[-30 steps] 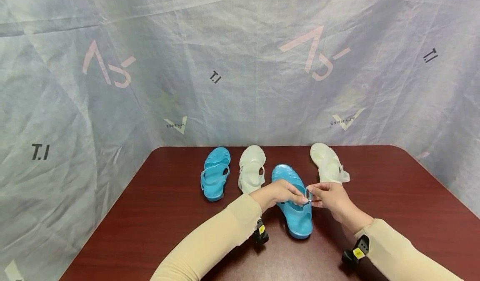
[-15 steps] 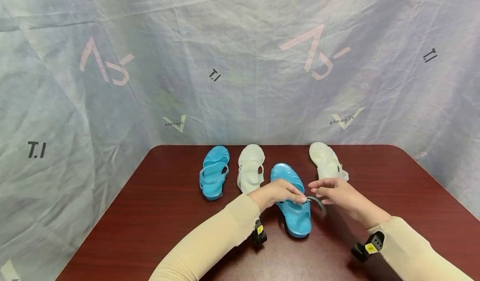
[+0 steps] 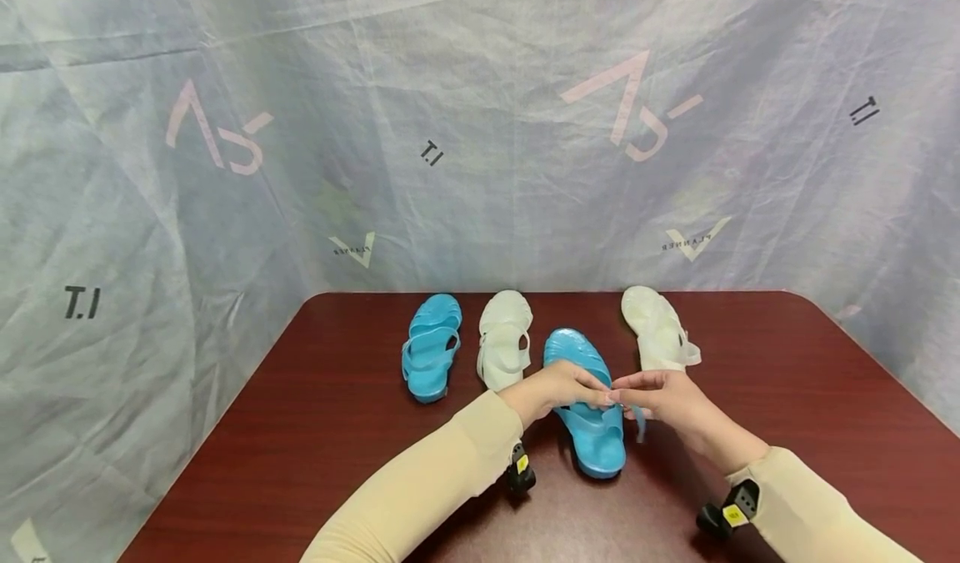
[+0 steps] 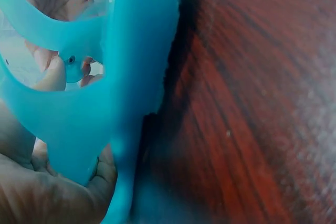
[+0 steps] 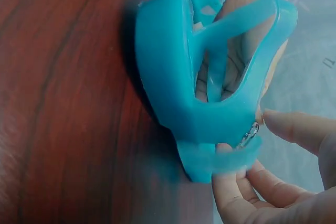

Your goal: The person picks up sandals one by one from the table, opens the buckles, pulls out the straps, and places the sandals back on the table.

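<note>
A blue jelly sandal point(image 3: 597, 448) lies toe away on the table between the two hands. My left hand point(image 3: 561, 383) reaches across its upper and holds it near the side buckle, thumb and fingers close together. In the right wrist view the small metal buckle point(image 5: 249, 135) shows at the sandal's side, with the loose strap point(image 5: 231, 160) bent below it. My right hand point(image 3: 667, 398) grips at the buckle and strap, its fingertips meeting the left hand's. From the left wrist, a pierced blue tab point(image 4: 72, 61) appears between fingers beyond the sandal's bands.
Another blue sandal point(image 3: 431, 363) lies at the left on the dark red table point(image 3: 315, 438). Beside it is a white sandal point(image 3: 504, 350). A second white sandal point(image 3: 654, 329) lies behind my right hand. A grey printed cloth point(image 3: 480, 171) hangs behind the table.
The right hand held the strap upright, then let go and drew back right as the strap curved outward. Now it is back at the buckle, the strap hanging down. The left hand stayed.
</note>
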Demonstrator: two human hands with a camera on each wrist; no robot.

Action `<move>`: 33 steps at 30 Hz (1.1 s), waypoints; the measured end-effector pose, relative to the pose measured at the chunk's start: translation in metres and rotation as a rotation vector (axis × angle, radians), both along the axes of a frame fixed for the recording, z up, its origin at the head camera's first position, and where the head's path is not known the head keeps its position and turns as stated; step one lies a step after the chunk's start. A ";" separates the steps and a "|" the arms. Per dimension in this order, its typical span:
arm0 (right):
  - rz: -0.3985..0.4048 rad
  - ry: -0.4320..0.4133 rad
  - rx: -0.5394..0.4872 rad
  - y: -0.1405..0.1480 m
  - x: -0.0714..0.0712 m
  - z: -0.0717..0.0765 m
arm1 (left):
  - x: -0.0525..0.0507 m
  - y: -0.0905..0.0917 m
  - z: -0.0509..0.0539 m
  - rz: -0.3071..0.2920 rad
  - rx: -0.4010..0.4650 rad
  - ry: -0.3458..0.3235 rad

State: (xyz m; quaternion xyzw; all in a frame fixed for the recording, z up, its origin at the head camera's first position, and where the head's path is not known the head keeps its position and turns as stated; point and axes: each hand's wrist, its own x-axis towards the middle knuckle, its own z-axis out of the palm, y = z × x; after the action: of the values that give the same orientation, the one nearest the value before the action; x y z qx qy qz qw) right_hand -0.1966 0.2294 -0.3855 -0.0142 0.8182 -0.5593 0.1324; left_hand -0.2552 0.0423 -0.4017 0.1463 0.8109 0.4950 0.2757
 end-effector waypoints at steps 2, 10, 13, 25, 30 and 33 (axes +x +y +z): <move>-0.008 -0.001 0.000 -0.001 0.002 -0.002 | 0.000 -0.001 0.000 -0.007 -0.003 -0.002; -0.100 -0.033 0.007 -0.007 0.010 -0.010 | -0.005 -0.006 -0.001 -0.087 -0.011 -0.004; -0.150 -0.002 0.043 -0.011 0.013 -0.013 | -0.007 -0.007 -0.001 -0.117 0.003 -0.009; -0.263 0.108 0.125 -0.020 0.018 -0.018 | -0.011 -0.008 0.001 -0.079 0.049 -0.016; -0.246 0.094 0.111 -0.018 0.016 -0.020 | -0.009 -0.008 0.001 -0.051 0.044 -0.012; -0.250 0.092 0.111 -0.018 0.016 -0.021 | -0.011 -0.008 0.001 -0.049 0.039 -0.010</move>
State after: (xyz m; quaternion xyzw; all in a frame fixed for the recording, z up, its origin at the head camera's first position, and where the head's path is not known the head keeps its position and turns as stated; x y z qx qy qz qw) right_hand -0.1809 0.2115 -0.4061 0.0694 0.8486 -0.5239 0.0246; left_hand -0.2658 0.0343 -0.4010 0.1691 0.7959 0.5046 0.2888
